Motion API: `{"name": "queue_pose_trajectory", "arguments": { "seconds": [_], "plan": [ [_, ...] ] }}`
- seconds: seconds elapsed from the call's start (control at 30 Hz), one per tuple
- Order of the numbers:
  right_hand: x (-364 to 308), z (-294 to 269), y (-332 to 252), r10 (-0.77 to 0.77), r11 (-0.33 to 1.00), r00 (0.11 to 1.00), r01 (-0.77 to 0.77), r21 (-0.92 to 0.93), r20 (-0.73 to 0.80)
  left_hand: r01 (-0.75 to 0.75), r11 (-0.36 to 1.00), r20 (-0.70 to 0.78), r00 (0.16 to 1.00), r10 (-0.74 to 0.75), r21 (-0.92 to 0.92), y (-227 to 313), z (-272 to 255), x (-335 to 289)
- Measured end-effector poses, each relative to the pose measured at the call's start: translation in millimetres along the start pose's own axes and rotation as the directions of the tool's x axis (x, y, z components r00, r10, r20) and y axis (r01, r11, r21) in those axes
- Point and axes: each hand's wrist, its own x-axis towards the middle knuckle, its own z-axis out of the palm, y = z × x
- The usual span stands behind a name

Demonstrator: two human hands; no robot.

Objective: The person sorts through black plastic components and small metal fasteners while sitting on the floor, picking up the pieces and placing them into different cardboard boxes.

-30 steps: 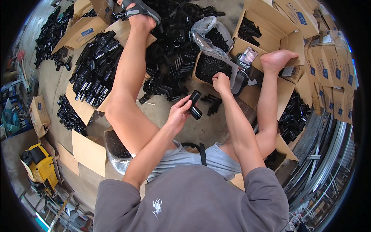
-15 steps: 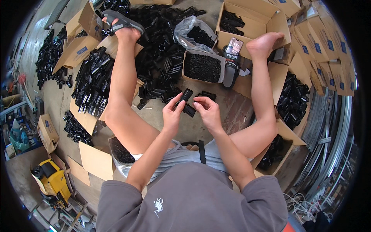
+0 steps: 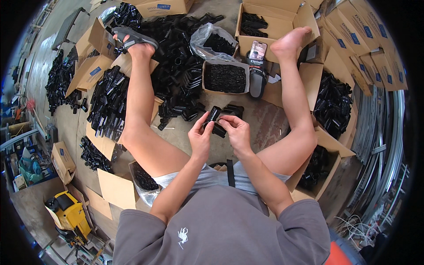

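From the head view I see both hands meeting over the concrete floor (image 3: 176,137) between my knees: the left hand (image 3: 201,136) pinches a short black plastic fitting (image 3: 213,115), its long axis tilted up and away, while the right hand (image 3: 237,131) closes on a second black piece (image 3: 219,130) just beside it, touching. A small box of black parts (image 3: 225,77) lies just ahead, with open floor between.
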Motion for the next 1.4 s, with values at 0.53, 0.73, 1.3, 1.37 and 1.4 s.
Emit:
{"name": "queue_pose_trajectory", "arguments": {
  "seconds": [0.53, 0.73, 1.3, 1.37, 1.4],
  "plan": [
    [-7, 11, 3, 0.052, 0.989, 0.997, -0.045, 0.138, -0.05, -0.033, 0.998, -0.019, 0.999, 0.032, -0.044, 2, 7, -7],
    [-5, 11, 3, 0.044, 0.997, 0.998, -0.041, 0.067, -0.039, -0.042, 0.998, -0.01, 0.999, 0.042, -0.043, 1, 5, -6],
    [-6, 5, 5, 0.014, 0.988, 1.0, -0.015, -0.156, -0.011, -0.054, 0.998, 0.028, 0.998, 0.054, 0.01, -4, 0, -2],
    [-3, 1, 11, -0.143, 0.921, 0.99, 0.126, -0.368, -0.017, -0.055, 0.998, 0.041, 0.998, 0.054, 0.025, -3, 2, -1],
    [-3, 3, 10, -0.198, 0.895, 0.98, 0.178, -0.408, -0.005, -0.064, 0.998, 0.043, 0.997, 0.063, 0.023, -3, 1, -1]
  ]
}}
